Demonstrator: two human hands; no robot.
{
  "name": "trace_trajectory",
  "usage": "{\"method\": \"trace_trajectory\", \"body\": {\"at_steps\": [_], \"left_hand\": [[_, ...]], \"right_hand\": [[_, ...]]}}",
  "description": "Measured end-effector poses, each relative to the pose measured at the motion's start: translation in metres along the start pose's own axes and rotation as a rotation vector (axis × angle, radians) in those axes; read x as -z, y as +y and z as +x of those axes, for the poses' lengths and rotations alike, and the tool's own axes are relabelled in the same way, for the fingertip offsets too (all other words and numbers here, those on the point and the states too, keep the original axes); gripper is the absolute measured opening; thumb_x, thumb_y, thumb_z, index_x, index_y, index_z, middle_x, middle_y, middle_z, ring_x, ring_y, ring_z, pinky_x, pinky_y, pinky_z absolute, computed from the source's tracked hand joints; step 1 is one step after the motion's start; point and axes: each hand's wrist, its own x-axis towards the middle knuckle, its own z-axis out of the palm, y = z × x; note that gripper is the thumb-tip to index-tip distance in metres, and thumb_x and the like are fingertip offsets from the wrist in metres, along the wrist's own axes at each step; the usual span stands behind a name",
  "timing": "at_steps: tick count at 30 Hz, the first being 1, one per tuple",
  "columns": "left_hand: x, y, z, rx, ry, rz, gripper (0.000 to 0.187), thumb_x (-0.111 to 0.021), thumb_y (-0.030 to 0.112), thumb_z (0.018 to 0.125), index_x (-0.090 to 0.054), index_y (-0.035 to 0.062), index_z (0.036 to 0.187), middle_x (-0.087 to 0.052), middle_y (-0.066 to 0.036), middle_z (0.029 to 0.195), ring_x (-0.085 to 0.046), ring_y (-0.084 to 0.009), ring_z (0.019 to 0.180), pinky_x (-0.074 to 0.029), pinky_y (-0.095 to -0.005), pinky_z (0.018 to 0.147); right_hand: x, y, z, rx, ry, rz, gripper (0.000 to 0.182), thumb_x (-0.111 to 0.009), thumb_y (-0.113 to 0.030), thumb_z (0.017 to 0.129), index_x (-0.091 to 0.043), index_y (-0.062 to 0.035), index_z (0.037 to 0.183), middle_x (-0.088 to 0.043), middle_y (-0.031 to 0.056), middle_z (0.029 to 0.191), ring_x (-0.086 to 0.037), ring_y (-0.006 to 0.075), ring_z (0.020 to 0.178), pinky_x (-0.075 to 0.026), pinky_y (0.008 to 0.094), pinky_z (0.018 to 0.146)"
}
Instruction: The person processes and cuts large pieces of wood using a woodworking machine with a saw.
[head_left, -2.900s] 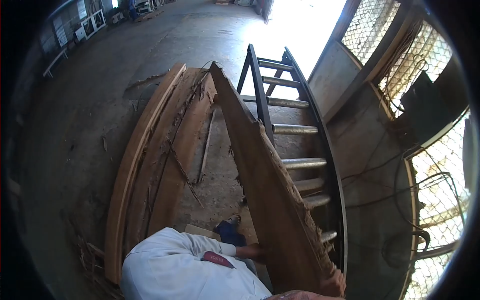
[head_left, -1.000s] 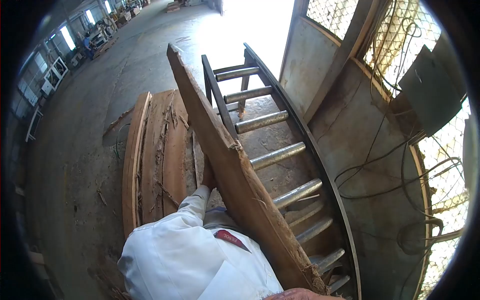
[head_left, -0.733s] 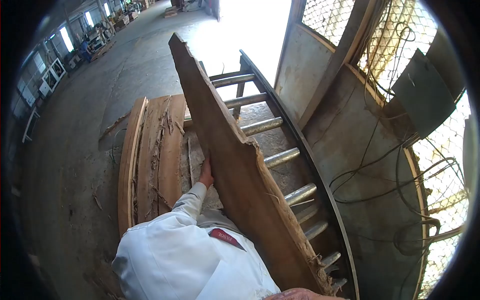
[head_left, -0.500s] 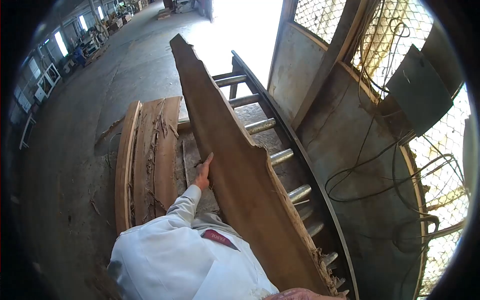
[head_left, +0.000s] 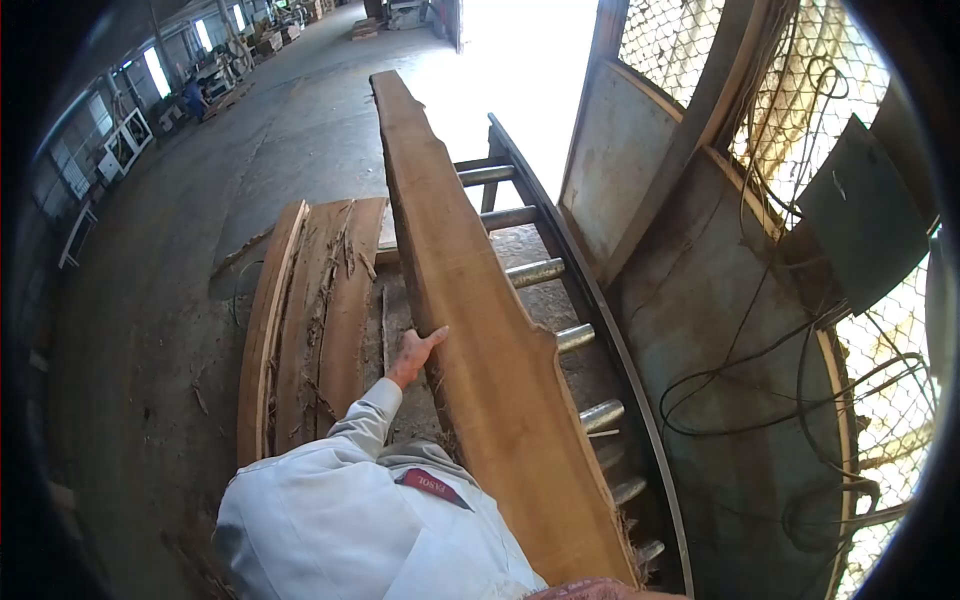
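A long wooden board [head_left: 475, 290] with wavy natural edges runs away from me, over the metal rollers [head_left: 535, 272] of a conveyor. My left hand [head_left: 418, 352] grips its left edge, thumb lying over the top face and the other fingers hidden at the side. At the bottom edge of the view, only a cropped part of my right arm or hand [head_left: 600, 590] shows, close against the near end of the board. Its fingers are out of sight.
Left of the board lies a stack of rough boards [head_left: 325, 310] with loose bark strips. The conveyor's dark side rail [head_left: 610, 310] curves along the right. Beyond it are a metal panel wall [head_left: 710, 330], hanging cables [head_left: 740, 420] and wire mesh. A person [head_left: 196, 100] is far off at left.
The board has tipped: its face looks lighter, its left side now shows, and less of the rough right edge is visible. My left hand keeps its grip. The view has shifted slightly.
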Motion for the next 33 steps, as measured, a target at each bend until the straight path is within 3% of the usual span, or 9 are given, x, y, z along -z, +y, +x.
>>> {"method": "trace_trajectory", "body": {"at_steps": [2, 9, 12, 19, 20, 23, 29, 32, 33], "left_hand": [[0.011, 0.036, -0.016, 0.027, -0.08, 0.129, 0.079, -0.078, 0.048, 0.077, -0.054, -0.0103, 0.124, -0.062, -0.02, 0.121, -0.061, -0.0307, 0.111, -0.047, -0.0375, 0.095], [-0.001, -0.029, 0.019, -0.002, -0.039, 0.295, 0.084, -0.078, 0.051, 0.075, -0.055, -0.0139, 0.122, -0.062, -0.026, 0.121, -0.06, -0.0328, 0.114, -0.047, -0.0389, 0.095], [-0.004, 0.036, -0.034, -0.048, -0.115, 0.344, 0.09, -0.076, 0.057, 0.074, -0.054, -0.0163, 0.121, -0.059, -0.029, 0.123, -0.06, -0.0347, 0.115, -0.048, -0.0402, 0.095], [-0.008, -0.017, -0.002, -0.015, -0.196, 0.532, 0.098, -0.068, 0.07, 0.074, -0.054, -0.0161, 0.119, -0.061, -0.031, 0.119, -0.061, -0.0386, 0.112, -0.049, -0.0422, 0.092], [-0.007, -0.016, -0.005, -0.09, -0.13, 0.572, 0.086, -0.069, 0.065, 0.078, -0.061, -0.0154, 0.107, -0.066, -0.03, 0.106, -0.066, -0.0373, 0.102, -0.052, -0.0417, 0.084], [0.008, -0.004, -0.008, -0.001, -0.318, 0.438, 0.092, -0.065, 0.069, 0.078, -0.056, -0.0123, 0.12, -0.063, -0.027, 0.114, -0.064, -0.0358, 0.104, -0.05, -0.043, 0.089], [0.019, 0.004, -0.007, 0.004, -0.439, 0.434, 0.072, -0.061, 0.062, 0.086, -0.062, -0.0058, 0.108, -0.067, -0.025, 0.104, -0.069, -0.0323, 0.084, -0.052, -0.0452, 0.08], [0.03, 0.04, -0.001, -0.058, -0.589, 0.921, 0.056, -0.062, 0.055, 0.088, -0.064, -0.0005, 0.097, -0.067, -0.022, 0.095, -0.068, -0.0332, 0.078, -0.052, -0.0465, 0.079], [0.031, 0.048, -0.001, -0.167, -0.493, 0.925, 0.051, -0.063, 0.051, 0.089, -0.063, 0.0007, 0.097, -0.067, -0.021, 0.097, -0.067, -0.034, 0.081, -0.052, -0.047, 0.08]], "right_hand": [[-0.006, -0.036, -0.003, 0.095, 0.048, 0.043, 0.047, -0.049, -0.037, 0.098, -0.064, -0.0038, 0.068, -0.064, 0.0118, 0.069, -0.053, 0.0273, 0.06, -0.038, 0.0427, 0.055], [-0.036, -0.163, -0.022, 0.402, 0.181, 0.179, 0.042, -0.05, -0.036, 0.097, -0.064, -0.004, 0.074, -0.064, 0.0124, 0.076, -0.054, 0.0285, 0.067, -0.04, 0.0437, 0.061], [-0.047, -0.211, -0.033, 0.473, 0.222, 0.209, 0.04, -0.05, -0.036, 0.097, -0.064, -0.0041, 0.077, -0.064, 0.0126, 0.079, -0.054, 0.0291, 0.07, -0.04, 0.0442, 0.063], [-0.054, -0.291, -0.072, 0.579, 0.307, 0.22, 0.036, -0.052, -0.035, 0.097, -0.064, -0.0043, 0.082, -0.064, 0.0132, 0.086, -0.056, 0.0303, 0.077, -0.041, 0.0452, 0.069], [-0.055, -0.298, -0.077, 0.585, 0.321, 0.221, 0.036, -0.052, -0.035, 0.097, -0.064, -0.0044, 0.083, -0.064, 0.0133, 0.087, -0.056, 0.0305, 0.078, -0.041, 0.0454, 0.07], [-0.057, -0.318, -0.093, 0.593, 0.35, 0.221, 0.034, -0.052, -0.035, 0.096, -0.064, -0.0045, 0.086, -0.064, 0.0136, 0.09, -0.056, 0.0311, 0.082, -0.042, 0.0458, 0.072], [-0.06, -0.342, -0.12, 0.551, 0.405, 0.211, 0.032, -0.053, -0.035, 0.096, -0.064, -0.0047, 0.091, -0.064, 0.0141, 0.096, -0.057, 0.0321, 0.088, -0.043, 0.0467, 0.077], [-0.062, -0.351, -0.13, 0.527, 0.441, 0.201, 0.031, -0.054, -0.034, 0.096, -0.064, -0.0048, 0.093, -0.065, 0.0143, 0.099, -0.058, 0.0327, 0.091, -0.043, 0.0471, 0.08], [-0.062, -0.353, -0.133, 0.519, 0.457, 0.198, 0.031, -0.054, -0.034, 0.096, -0.064, -0.0048, 0.094, -0.065, 0.0144, 0.1, -0.058, 0.0329, 0.092, -0.043, 0.0473, 0.081]]}}
